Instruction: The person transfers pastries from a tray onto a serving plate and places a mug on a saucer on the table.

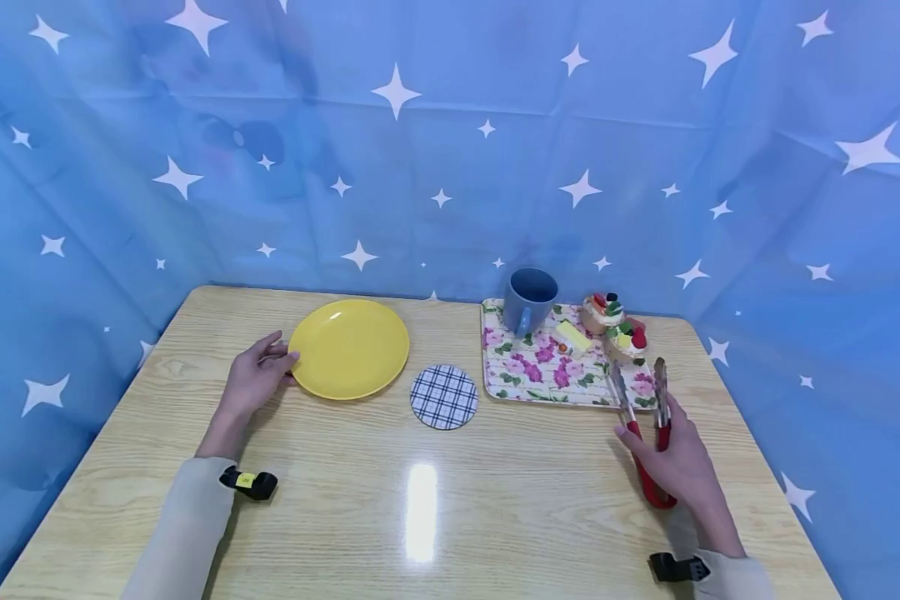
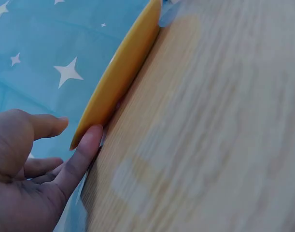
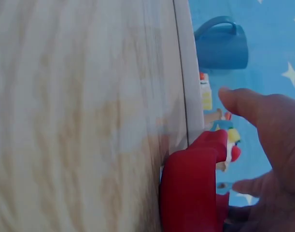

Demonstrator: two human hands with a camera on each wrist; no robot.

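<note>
My left hand (image 1: 258,375) is at the left rim of a yellow plate (image 1: 348,350), which lies on the table. In the left wrist view, one fingertip (image 2: 93,135) meets the plate's edge low down while another finger stands apart above it. On the right, my right hand (image 1: 678,458) is spread over red-handled metal tongs (image 1: 648,483), thumb on the left side and fingers on the right. The tongs lie with their tips over a floral tray (image 1: 525,387). In the right wrist view, the thumb (image 3: 239,101) stands off from the red handle (image 3: 190,188).
The tray carries a blue mug (image 1: 531,304), a small cake slice (image 1: 573,336) and two fruit-topped tarts (image 1: 602,314). A round checked coaster (image 1: 444,397) lies between plate and tray. Behind the wooden table (image 1: 330,517) hangs a blue star-patterned curtain (image 1: 435,150).
</note>
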